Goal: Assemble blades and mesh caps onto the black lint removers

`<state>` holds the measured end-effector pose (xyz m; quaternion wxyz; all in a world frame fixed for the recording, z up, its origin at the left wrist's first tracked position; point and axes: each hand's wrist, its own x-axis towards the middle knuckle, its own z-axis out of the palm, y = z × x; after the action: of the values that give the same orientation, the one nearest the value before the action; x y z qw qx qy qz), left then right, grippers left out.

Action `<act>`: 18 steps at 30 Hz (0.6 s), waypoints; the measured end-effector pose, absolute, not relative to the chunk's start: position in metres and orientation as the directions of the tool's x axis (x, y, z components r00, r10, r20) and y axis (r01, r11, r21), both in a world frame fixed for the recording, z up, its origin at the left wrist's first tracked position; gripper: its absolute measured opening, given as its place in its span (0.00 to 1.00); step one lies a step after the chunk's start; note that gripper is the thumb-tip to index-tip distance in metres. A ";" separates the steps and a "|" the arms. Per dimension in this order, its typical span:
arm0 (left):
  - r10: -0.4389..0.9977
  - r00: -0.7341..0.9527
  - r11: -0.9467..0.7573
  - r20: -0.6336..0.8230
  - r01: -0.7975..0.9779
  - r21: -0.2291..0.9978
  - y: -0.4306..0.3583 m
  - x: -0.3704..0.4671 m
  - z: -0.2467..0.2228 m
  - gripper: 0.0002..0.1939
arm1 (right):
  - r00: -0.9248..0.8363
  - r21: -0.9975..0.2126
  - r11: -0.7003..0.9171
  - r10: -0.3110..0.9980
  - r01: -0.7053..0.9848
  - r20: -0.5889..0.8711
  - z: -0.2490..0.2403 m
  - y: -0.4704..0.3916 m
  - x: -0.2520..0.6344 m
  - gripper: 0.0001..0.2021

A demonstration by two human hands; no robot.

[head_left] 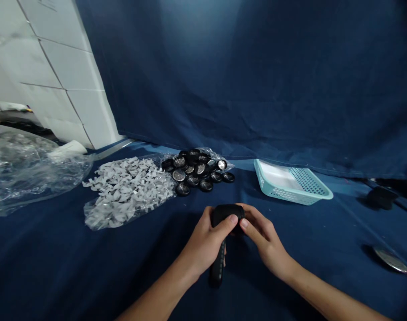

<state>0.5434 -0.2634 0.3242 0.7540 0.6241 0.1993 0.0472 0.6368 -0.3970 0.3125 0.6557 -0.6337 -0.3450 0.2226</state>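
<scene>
One blue-covered tabletop (72, 272) carries a heap of pale plastic pieces (126, 191), a turquoise basket (286, 193) and, between them, black round parts (199, 170), while nearer, left hand (203, 240) and right hand (267, 240) have their fingers grasping a black handled object's (225, 215) head.

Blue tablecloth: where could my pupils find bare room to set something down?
Bare blue cloth lies between the right hand, teal basket and silvery oval piece, and left of the left hand, nearer than the pale-grey pieces. Crowded: where those pieces meet the black round parts, and where both hands hold the black handled object.
</scene>
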 end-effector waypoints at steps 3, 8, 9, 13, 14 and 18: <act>0.329 0.912 0.211 -0.245 0.182 0.960 -0.263 0.545 0.325 0.24 | 0.661 -0.986 0.090 0.732 0.144 0.163 0.310 -0.396 0.636 0.15; 0.271 0.908 0.316 -0.319 0.229 0.921 -0.260 0.546 0.327 0.24 | 0.657 -0.957 -0.004 0.728 0.290 0.196 0.302 -0.395 0.638 0.14; 0.254 0.909 0.330 -0.330 0.240 0.913 -0.260 0.546 0.326 0.24 | 0.663 -0.936 -0.043 0.717 0.351 0.215 0.299 -0.395 0.639 0.15; 0.206 0.909 0.380 -0.363 0.267 0.885 -0.264 0.546 0.322 0.25 | 0.648 -0.797 -0.151 0.678 0.585 0.347 0.289 -0.398 0.642 0.14; 0.197 0.908 0.390 -0.371 0.274 0.879 -0.266 0.546 0.322 0.25 | 0.641 -0.774 -0.157 0.672 0.614 0.372 0.287 -0.398 0.642 0.13; 0.197 0.906 0.402 -0.374 0.273 0.874 -0.273 0.545 0.322 0.26 | 0.665 -0.744 -0.196 0.628 0.639 0.404 0.283 -0.397 0.640 0.13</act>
<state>0.5455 -0.2726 0.3218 0.8092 0.5462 0.2152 -0.0235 0.6404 -0.3975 0.2832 0.4839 -0.7734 -0.4095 -0.0053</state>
